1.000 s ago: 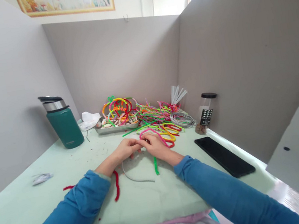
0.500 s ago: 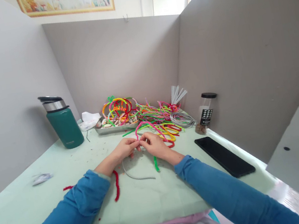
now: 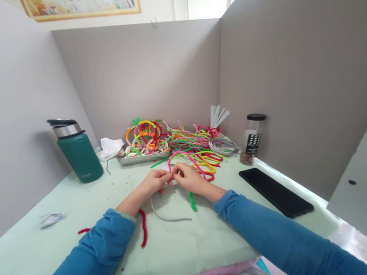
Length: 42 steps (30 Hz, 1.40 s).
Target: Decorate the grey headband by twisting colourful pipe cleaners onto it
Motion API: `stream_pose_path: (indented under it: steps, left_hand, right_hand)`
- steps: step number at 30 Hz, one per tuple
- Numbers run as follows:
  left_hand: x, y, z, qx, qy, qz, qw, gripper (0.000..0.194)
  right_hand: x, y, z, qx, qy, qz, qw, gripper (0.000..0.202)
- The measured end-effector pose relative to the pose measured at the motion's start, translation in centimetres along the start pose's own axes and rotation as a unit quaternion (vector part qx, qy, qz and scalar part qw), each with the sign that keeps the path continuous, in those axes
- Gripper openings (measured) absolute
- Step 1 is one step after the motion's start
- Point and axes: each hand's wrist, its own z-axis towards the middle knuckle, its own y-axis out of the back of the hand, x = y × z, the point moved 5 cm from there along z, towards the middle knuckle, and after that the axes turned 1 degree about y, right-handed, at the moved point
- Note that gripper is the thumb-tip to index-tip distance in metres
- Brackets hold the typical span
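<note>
My left hand (image 3: 156,182) and my right hand (image 3: 187,177) meet at the fingertips above the middle of the table, both pinched on the end of a pink pipe cleaner (image 3: 190,157). It arches up and over behind my right hand. A grey wire (image 3: 169,219) curves over the cloth below my hands. Near my right wrist lies a green piece (image 3: 192,202), its upper part hidden by the hand. Beside my left forearm is a dark red piece (image 3: 144,229). Yellow and red looped pipe cleaners (image 3: 211,163) lie just beyond my right hand.
A metal tray (image 3: 144,158) with colourful rings stands at the back, beside a heap of pipe cleaners (image 3: 191,138) and a wire coil (image 3: 224,147). A green bottle (image 3: 82,155) is left; a jar (image 3: 253,139) and black phone (image 3: 274,191) are right.
The arch of the pink pipe cleaner has shifted very slightly to the right. Both hands keep almost the same place and the same pinch.
</note>
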Motion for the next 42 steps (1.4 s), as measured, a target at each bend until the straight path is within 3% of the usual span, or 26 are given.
stream_pose_path:
  steps: [20, 33, 42]
  left_hand:
    - [0.75, 0.02, 0.34, -0.004, 0.015, 0.023, 1.0, 0.039]
    - [0.04, -0.2, -0.05, 0.009, 0.013, 0.068, 0.998, 0.033]
    - [0.41, -0.16, 0.01, 0.011, 0.012, 0.074, 0.997, 0.035]
  right_hand:
    - [-0.32, -0.3, -0.11, 0.019, -0.001, 0.021, 1.0, 0.015]
    - [-0.84, -0.46, -0.02, 0.008, -0.036, 0.011, 0.999, 0.023]
    - [-0.68, -0.34, 0.11, 0.009, -0.033, 0.025, 0.999, 0.016]
